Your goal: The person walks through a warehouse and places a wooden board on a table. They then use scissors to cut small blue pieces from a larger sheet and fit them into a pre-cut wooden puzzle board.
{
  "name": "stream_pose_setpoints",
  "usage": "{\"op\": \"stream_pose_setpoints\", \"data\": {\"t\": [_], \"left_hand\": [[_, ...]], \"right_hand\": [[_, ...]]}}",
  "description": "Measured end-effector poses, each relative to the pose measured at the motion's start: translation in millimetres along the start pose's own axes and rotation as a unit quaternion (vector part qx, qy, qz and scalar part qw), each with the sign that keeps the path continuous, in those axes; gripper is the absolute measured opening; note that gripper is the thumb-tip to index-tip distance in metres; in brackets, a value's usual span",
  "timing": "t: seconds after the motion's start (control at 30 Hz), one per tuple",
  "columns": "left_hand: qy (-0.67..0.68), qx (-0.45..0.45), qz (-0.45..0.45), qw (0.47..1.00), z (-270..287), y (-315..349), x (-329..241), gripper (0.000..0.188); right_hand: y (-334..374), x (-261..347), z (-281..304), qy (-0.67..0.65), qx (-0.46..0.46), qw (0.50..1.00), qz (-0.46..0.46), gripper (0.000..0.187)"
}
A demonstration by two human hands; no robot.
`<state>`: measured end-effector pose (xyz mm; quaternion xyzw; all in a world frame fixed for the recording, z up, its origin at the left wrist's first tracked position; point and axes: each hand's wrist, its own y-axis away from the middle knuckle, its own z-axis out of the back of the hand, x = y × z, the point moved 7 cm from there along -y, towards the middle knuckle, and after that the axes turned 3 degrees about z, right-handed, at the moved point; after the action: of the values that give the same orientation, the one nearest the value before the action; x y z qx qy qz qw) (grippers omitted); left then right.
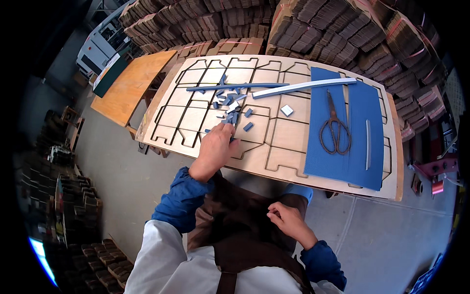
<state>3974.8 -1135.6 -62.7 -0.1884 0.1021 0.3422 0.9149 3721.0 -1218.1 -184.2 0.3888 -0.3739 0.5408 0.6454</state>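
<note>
Stacked behind the desk: bundles of flattened brown cardboard boxes, some tied with red strapping; more at lower left.

Blue foam sheet — rusty brown scissors.

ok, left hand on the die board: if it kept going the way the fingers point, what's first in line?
Likely the small blue cut pieces scattered just past the left hand; its fingertips already seem to reach the nearest ones. Beyond them lies the long blue strip.

Grey concrete floor, stacked cardboard bundles behind, an orange wooden table at left.
</note>
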Motion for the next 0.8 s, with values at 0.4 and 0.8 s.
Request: {"op": "stream_pose_setpoints", "data": {"t": [0.4, 0.8], "left_hand": [[0.230, 0.201, 0.115, 0.945, -25.8, -52.8, -14.5, 0.021], [0.755, 0.245, 0.166, 0.585, -63.4, 107.5, -47.8, 0.019]], "right_hand": [[20.2, 28.4, 45.0, -0.057, -0.117, 0.991, 0.027, 0.017], [-19.0, 102.9, 28.8, -0.018, -0.318, 0.945, 0.067, 0.018]]}}
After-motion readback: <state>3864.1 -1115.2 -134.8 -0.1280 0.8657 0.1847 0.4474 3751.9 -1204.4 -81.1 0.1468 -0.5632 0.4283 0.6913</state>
